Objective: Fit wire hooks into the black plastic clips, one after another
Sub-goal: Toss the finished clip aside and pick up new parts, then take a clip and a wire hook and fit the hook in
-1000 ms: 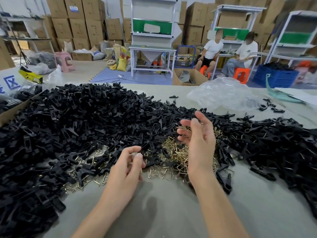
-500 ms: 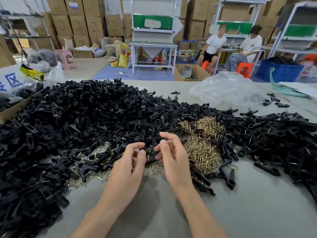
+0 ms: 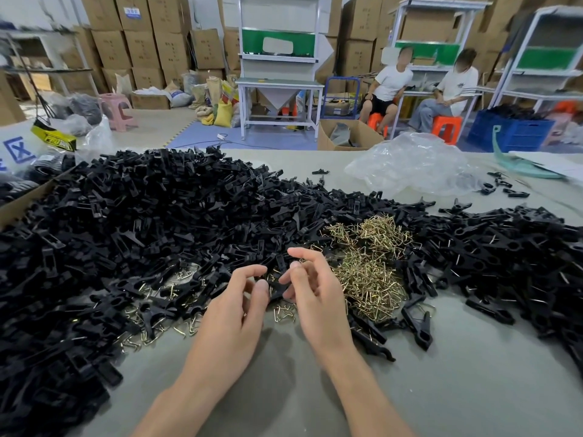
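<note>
My left hand (image 3: pixel 235 313) and my right hand (image 3: pixel 318 294) meet fingertip to fingertip just above the table, in front of the piles. Between them is a single black clip (image 3: pixel 279 288): my left thumb and forefinger pinch one end, and my right hand's curled fingers grip the other. Whether my right fingers also hold a hook is hidden. A heap of brass wire hooks (image 3: pixel 367 266) lies just right of my right hand. A big mound of black clips (image 3: pixel 151 225) fills the left and middle of the table.
More black clips (image 3: pixel 504 247) spread to the right, and a few finished clips (image 3: pixel 419 326) lie near the hooks. Loose hooks (image 3: pixel 176 326) are scattered at the left. A crumpled clear bag (image 3: pixel 410 165) sits behind. Two seated people are far back.
My right hand left the hook heap and came down and left to meet my left hand. Both hands now close around one black clip.
</note>
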Demonstrator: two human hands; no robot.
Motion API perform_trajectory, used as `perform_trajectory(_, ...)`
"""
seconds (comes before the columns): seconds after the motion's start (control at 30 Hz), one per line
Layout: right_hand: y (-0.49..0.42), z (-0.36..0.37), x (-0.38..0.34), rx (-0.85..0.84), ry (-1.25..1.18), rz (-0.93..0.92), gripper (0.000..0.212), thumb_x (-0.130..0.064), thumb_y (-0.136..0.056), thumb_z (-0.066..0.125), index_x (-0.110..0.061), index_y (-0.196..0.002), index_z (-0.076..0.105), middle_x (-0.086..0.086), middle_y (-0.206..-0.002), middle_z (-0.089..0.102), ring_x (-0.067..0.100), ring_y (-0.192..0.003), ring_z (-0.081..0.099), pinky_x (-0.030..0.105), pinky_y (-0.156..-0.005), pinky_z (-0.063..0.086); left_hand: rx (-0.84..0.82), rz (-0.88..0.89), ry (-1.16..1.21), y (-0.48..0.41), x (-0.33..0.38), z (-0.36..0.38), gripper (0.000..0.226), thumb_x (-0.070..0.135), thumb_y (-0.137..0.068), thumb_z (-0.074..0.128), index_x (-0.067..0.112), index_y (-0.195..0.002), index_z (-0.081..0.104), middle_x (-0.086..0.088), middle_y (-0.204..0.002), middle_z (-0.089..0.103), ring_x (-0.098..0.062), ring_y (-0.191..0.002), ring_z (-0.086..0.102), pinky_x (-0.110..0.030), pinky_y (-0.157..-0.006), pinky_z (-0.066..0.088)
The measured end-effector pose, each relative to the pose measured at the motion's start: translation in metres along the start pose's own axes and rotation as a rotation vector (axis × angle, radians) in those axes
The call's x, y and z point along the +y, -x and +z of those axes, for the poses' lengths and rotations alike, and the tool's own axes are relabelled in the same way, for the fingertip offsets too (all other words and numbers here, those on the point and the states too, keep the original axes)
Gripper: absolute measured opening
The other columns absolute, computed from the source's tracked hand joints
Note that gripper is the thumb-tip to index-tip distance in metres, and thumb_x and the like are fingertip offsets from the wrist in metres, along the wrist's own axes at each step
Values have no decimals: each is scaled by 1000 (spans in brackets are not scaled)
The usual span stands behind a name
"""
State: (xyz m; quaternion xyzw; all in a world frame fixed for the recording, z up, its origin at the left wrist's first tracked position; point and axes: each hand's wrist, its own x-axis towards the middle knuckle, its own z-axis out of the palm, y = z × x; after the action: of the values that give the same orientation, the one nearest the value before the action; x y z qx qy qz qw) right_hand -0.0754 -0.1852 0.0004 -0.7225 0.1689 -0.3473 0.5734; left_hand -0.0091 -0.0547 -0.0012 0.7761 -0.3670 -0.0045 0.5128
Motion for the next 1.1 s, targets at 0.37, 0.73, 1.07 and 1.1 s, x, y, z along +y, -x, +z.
perform_trajectory(0.37, 3, 0, 0, 7, 93, -35, 25, -26, -100, 51, -46, -112, 60, -14, -90, 69, 7, -76, 64, 16, -67, 50, 199, 11, -594, -11, -6, -20, 34, 34, -98, 51, 25, -130, 58, 5, -121, 65, -22, -118, 55, -43, -103, 38)
perform_trajectory(0.73, 6, 15, 7, -192, 951, -205, 39, -36, -105, 45, -27, -141, 55, -2, -151, 47, 21, -138, 41, 36, -118, 24, 46, -170, -810, -20, -23, -34, 33, 42, -96, 58, 19, -119, 66, -4, -119, 62, -28, -112, 57, -43, -95, 41)
perform_trajectory(1.07, 5, 10, 1, -148, 879, -211, 22, -30, -103, 50, -28, -124, 58, -7, -120, 50, 13, -106, 47, 30, -100, 37, 120, -86, -552, -17, -16, -34, 27, 37, -98, 55, 20, -115, 65, 6, -109, 59, -21, -89, 63, -41, -76, 52)
perform_trajectory(1.1, 5, 10, 1, -148, 871, -213, 22, -29, -103, 50, -28, -123, 58, -7, -119, 51, 13, -105, 47, 30, -99, 37, 130, -84, -538, -17, -16, -35, 28, 39, -98, 53, 20, -116, 65, 7, -109, 59, -21, -89, 63, -41, -75, 52)
